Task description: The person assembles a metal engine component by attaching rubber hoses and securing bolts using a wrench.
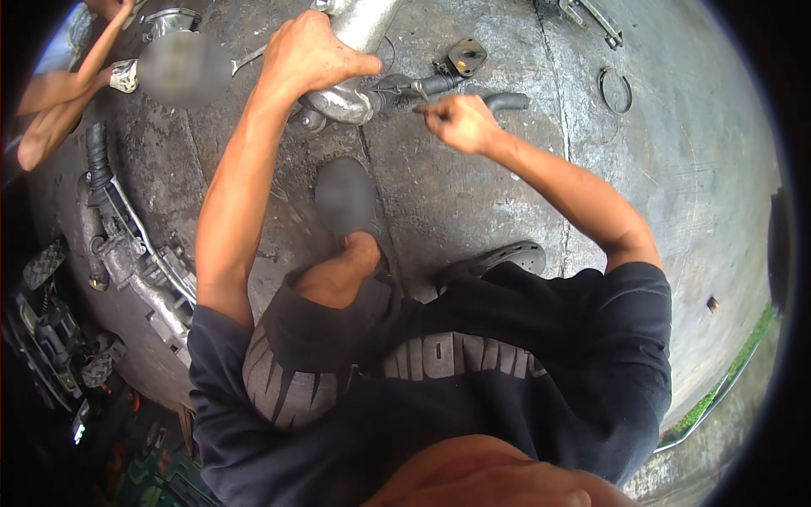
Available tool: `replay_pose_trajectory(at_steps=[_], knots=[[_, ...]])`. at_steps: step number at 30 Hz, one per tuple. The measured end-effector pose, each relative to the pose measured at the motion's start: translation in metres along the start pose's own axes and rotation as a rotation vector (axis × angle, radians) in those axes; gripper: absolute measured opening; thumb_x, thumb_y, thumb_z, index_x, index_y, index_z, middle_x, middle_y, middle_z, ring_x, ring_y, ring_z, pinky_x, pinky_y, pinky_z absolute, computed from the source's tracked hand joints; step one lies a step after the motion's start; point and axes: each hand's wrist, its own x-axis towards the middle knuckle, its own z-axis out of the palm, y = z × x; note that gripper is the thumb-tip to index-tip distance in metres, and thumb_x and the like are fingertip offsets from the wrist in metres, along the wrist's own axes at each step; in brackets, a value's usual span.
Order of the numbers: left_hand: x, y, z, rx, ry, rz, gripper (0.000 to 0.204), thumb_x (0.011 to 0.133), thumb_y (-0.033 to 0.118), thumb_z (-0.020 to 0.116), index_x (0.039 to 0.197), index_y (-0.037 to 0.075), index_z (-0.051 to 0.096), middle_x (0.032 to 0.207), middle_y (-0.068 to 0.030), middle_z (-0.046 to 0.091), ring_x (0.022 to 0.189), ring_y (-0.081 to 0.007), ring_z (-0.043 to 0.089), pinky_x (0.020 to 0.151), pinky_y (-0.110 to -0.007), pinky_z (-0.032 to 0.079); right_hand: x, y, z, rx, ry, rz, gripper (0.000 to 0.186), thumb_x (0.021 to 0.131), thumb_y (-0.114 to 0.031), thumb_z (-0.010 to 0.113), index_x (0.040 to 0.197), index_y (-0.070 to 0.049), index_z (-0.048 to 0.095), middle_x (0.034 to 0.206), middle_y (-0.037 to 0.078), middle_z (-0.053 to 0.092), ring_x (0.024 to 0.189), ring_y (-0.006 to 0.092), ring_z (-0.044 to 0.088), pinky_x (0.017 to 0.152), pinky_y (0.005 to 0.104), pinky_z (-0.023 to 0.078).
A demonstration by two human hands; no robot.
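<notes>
Silver metal pipe point(365, 27) is held at the top centre of the frame, its upper end cut off by the edge. Its left side is covered by the left hand point(311, 57), whose thumb is laid across the metal and whose fingers are wrapped round it, partly hidden. Just to the right, the right hand point(460, 122) is held with its index finger extended and the others curled; whether a thin metal piece point(420, 88) by the fingertips is grasped cannot be told. Behind these, a dark hose point(441, 83), a flange plate point(467, 57) and a curved hose point(507, 101) are seen on the stained floor point(473, 194). A ring clamp point(616, 90) is set well apart at upper right. Below the pipe, floor space is taken up by a grey clog point(345, 198). At left, a metal assembly point(139, 266) is laid out; at upper left, another person's arms point(72, 97) are seen.
</notes>
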Motion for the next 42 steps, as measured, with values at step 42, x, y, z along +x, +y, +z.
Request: replay_pose_trajectory(at_steps=[42], knots=[[-0.033, 0.007, 0.02, -0.078, 0.077, -0.018, 0.068, 0.053, 0.051, 0.08, 0.087, -0.008, 0.072, 0.089, -0.0286, 0.071, 0.086, -0.0405, 0.072, 0.079, -0.045, 0.057, -0.044, -0.083, -0.028, 0.976, 0.174, 0.23, 0.026, 0.084, 0.004, 0.061, 0.108, 0.0, 0.051, 0.077, 0.009, 0.063, 0.059, 0.0159, 0.063, 0.048, 0.0268, 0.048]])
